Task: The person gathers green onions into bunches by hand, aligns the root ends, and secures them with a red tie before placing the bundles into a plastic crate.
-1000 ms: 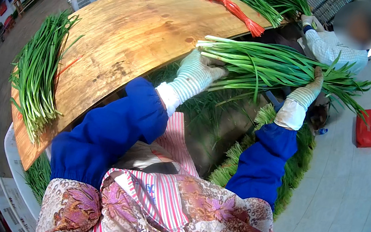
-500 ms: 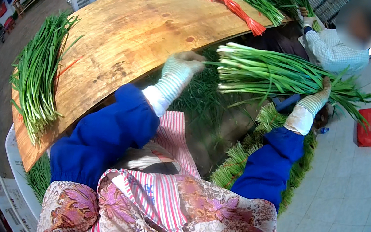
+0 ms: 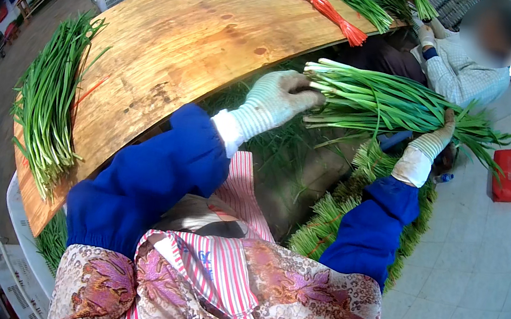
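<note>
Right hand point(image 3: 434, 140) is clamped on the leafy part of the greens point(image 3: 384, 104), held aloft, right of the board point(image 3: 171, 59). Left hand point(image 3: 280, 101) is at the pale stem ends point(image 3: 325, 71); cannot tell whether its fingers pinch any.

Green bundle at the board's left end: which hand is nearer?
Left. The left hand is right of the green bundle, by the pale stem ends of the held bunch; the right hand is farther right, gripping that bunch toward its leaf tips.
</note>
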`<control>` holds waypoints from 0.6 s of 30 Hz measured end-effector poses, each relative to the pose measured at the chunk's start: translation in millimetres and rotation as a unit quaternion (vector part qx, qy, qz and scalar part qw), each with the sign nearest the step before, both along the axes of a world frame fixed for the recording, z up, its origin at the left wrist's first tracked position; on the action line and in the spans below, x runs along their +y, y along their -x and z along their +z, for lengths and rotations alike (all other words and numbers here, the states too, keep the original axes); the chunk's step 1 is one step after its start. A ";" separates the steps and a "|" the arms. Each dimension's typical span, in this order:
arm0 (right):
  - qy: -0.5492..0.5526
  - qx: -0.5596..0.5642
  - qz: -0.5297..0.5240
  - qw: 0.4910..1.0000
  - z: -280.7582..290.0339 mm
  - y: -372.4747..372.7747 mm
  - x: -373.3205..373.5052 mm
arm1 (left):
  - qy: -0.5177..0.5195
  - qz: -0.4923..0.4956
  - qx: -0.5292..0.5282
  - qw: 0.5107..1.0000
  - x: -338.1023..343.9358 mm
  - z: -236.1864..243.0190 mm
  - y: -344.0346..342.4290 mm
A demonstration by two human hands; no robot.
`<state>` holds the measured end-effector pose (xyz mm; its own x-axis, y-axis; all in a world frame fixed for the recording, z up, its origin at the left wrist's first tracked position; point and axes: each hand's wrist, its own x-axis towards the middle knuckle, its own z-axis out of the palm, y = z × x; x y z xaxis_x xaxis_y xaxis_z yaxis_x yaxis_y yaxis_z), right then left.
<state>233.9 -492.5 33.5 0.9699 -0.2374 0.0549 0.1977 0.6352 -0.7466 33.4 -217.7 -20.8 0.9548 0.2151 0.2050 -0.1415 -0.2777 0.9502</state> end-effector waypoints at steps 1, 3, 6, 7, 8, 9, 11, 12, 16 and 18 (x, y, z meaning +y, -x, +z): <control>0.001 -0.011 0.003 1.000 1.1 -1.9 0.9 | 0.006 -0.030 0.030 0.999 -2.6 7.7 -1.5; -0.006 0.003 0.026 1.000 6.7 2.4 9.4 | -0.063 -0.007 0.025 0.998 2.5 -15.3 -17.3; -0.001 -0.001 0.029 1.000 11.4 16.5 29.5 | -0.072 0.005 0.032 0.997 2.7 -13.4 -9.5; 0.007 -0.007 0.023 1.000 8.3 12.1 28.2 | -0.057 0.005 0.035 0.998 1.9 -10.7 -4.9; 0.016 -0.013 0.018 1.000 4.7 8.0 26.7 | -0.037 0.011 0.022 0.999 1.5 -20.6 -6.8; 0.022 -0.019 0.013 1.000 3.0 3.9 24.6 | -0.095 0.014 0.043 0.994 2.7 -17.3 -4.6; 0.013 -0.031 0.016 0.999 1.9 -2.6 15.5 | -0.210 0.018 0.084 0.974 11.0 -9.8 4.0; 0.006 -0.026 0.022 0.999 5.9 0.2 20.1 | -0.247 0.057 0.037 0.967 22.9 -20.2 12.5; -0.006 -0.028 0.001 1.000 8.2 -8.9 -11.9 | -0.110 0.059 0.118 0.985 49.6 -68.8 24.5; -0.011 -0.029 0.001 1.000 2.6 -12.5 -19.4 | 0.027 -0.004 0.042 0.999 28.8 -68.4 17.6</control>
